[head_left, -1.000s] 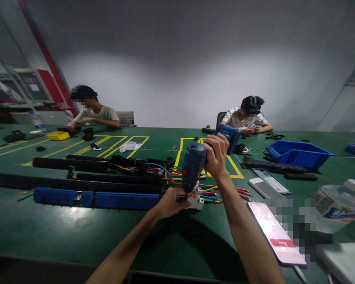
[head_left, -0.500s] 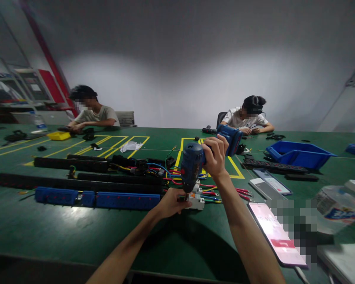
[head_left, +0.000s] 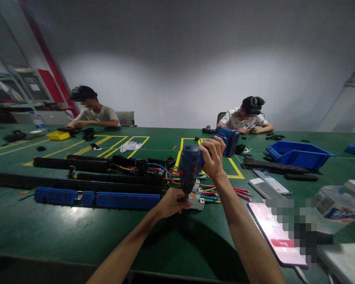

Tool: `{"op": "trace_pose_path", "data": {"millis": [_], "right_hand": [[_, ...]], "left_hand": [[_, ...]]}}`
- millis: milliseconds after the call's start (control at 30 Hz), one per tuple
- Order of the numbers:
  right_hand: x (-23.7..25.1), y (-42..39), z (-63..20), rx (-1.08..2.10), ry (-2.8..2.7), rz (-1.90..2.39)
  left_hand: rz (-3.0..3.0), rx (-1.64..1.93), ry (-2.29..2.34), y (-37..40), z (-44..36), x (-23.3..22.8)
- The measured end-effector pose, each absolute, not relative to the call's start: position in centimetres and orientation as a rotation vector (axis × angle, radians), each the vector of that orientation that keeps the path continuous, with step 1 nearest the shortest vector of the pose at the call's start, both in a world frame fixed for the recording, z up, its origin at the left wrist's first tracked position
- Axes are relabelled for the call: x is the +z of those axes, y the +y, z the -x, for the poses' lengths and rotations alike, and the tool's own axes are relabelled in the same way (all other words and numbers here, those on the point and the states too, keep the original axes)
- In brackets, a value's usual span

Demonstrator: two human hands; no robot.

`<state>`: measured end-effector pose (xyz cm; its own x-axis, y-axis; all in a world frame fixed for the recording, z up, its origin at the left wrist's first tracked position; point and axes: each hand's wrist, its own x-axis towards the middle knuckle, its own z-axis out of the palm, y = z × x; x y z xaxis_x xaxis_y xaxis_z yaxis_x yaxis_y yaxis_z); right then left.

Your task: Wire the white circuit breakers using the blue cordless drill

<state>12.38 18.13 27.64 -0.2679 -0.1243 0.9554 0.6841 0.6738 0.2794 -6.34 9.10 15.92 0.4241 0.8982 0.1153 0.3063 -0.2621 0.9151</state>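
Right hand (head_left: 214, 157) wraps the grip of a blue cordless drill (head_left: 192, 163), fingers clamped round the handle, nose pointing straight down. Drill body dark blue, rounded motor housing, lighter blue battery pack (head_left: 231, 140) sticking out toward the far side. Bit tip sits on top of a small white circuit breaker (head_left: 196, 200) with an orange tab, on the counter (head_left: 77, 232) just in front of centre. Left hand (head_left: 170, 203) lies at the breaker's left side, fingers closed on it, steadying it. Red, blue, green and yellow wires (head_left: 215, 192) run out of the breaker to the right and back.

Counter is dark green, matte, with yellow taped rectangles (head_left: 118, 144) marked on it. Left of the breaker: a blue power strip (head_left: 97, 198) in a row, long black power strips (head_left: 77, 183) behind it. Right side: a phone (head_left: 276, 232) with lit pink screen near the right forearm, two more flat devices (head_left: 269, 183) further back, a clear plastic bottle (head_left: 337, 205) lying down, a blue bin (head_left: 298, 154). A yellow tray (head_left: 58, 135) far left.

Two other people sit at the far edge, one left (head_left: 91, 112), one right (head_left: 247, 118), hands on the counter. Plain grey-white wall behind, shelving (head_left: 20, 90) and a red upright at far left.
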Motion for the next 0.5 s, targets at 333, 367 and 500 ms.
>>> {"op": "trace_pose_path", "data": {"millis": [333,367,500], "right_hand": [[27.6,18.1,-12.3,-0.825,-1.670,0.449],[27.6,18.1,-12.3,-0.831,-1.667,0.443],[27.6,18.1,-12.4,-0.826,-1.667,0.445]], "left_hand": [[-1.778,0.838,1.044,9.3,6.4,15.2],[-1.781,0.840,1.052,9.3,6.5,15.1],[-1.790,0.837,1.066,9.4,6.5,14.9]]}}
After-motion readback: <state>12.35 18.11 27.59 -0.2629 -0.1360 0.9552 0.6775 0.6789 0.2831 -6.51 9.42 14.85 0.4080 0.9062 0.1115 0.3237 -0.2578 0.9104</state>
